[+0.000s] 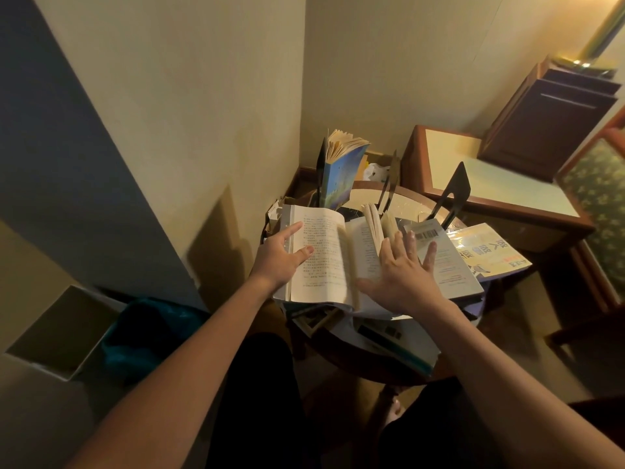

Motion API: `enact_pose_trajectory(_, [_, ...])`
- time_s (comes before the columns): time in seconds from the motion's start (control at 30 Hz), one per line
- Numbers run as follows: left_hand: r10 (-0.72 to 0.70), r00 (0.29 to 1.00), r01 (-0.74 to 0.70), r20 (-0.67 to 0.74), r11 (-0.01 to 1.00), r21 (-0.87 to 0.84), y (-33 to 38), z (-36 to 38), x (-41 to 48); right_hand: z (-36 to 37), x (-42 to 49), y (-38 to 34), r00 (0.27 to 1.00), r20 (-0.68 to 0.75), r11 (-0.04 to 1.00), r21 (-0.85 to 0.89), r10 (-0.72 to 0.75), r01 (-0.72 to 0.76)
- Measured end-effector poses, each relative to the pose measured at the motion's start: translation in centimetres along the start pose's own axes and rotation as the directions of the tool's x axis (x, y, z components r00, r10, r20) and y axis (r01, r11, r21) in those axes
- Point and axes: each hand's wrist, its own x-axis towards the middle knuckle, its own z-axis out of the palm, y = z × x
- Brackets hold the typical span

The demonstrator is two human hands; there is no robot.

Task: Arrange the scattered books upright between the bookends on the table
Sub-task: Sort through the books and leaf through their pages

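A: Books [395,343] overhang the near edge of the round table [360,194]. What lies left of it?

B: At the near left stands a white box [54,336], with a teal cloth [148,333] just beside it.

A: And the hands?

B: The left hand [282,255] lies flat on the left page of an open book [321,258]. Its fingers are straight, the forefinger points along the page's outer edge, and the thumb is on the print. It grips nothing.

A: Where is that book?

B: It is on the left half of the table, resting on other books.

A: Is anything upright?

B: One blue book [341,170] is, at the far left of the table. It stands tilted just beside a black bookend [320,164], with its pages fanned out at the top. A second bookend [390,181] stands to its right, apart from it.

A: The right hand?

B: The right hand [406,275] is spread wide, palm down, over the open book's right page. Loose leaves stand up at its fingertips. Its outer fingers reach over a grey book [446,262] with a barcode, which lies flat. It holds nothing.

A: Further right?

B: A yellow book [490,252] lies flat against the grey one at the table's right edge. A third bookend [455,191] stands just beyond the two. Past that are a rectangular side table [490,177] and, rightmost, a chair [598,204] in green patterned fabric.
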Motion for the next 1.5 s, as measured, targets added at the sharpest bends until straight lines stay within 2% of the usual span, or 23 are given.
enact_pose_trajectory(0.17, [0.005,1.0,-0.005,-0.005,1.0,0.014,-0.5,0.0,0.4,0.5,0.0,-0.2,0.999,0.052,1.0,0.029,0.003,-0.005])
enact_pose_trajectory(0.5, [-0.026,1.0,0.026,-0.008,1.0,0.011,-1.4,0.1,0.5,1.0,-0.2,0.6,0.997,0.06,0.994,0.096,0.047,-0.053])
enact_pose_trajectory(0.77, [-0.031,1.0,0.031,-0.005,0.999,0.013,-1.8,0.1,0.7,1.2,-0.7,1.2,0.99,0.123,0.995,0.07,0.067,-0.076])
enact_pose_trajectory(1.03, [-0.05,0.999,0.05,0.003,0.999,0.022,-2.3,0.0,0.9,0.1,-1.4,2.7,0.964,0.25,0.975,0.217,-0.095,0.04])
enact_pose_trajectory(1.27, [-0.054,0.999,0.054,0.007,0.998,0.023,-2.4,0.1,0.9,0.4,-1.6,4.8,0.983,0.146,0.953,0.294,-0.114,0.067])
enact_pose_trajectory(1.5, [-0.036,0.999,0.035,0.0,0.998,0.045,-2.1,0.1,0.8,0.8,-2.0,5.3,0.99,0.08,0.952,0.293,-0.119,0.091])
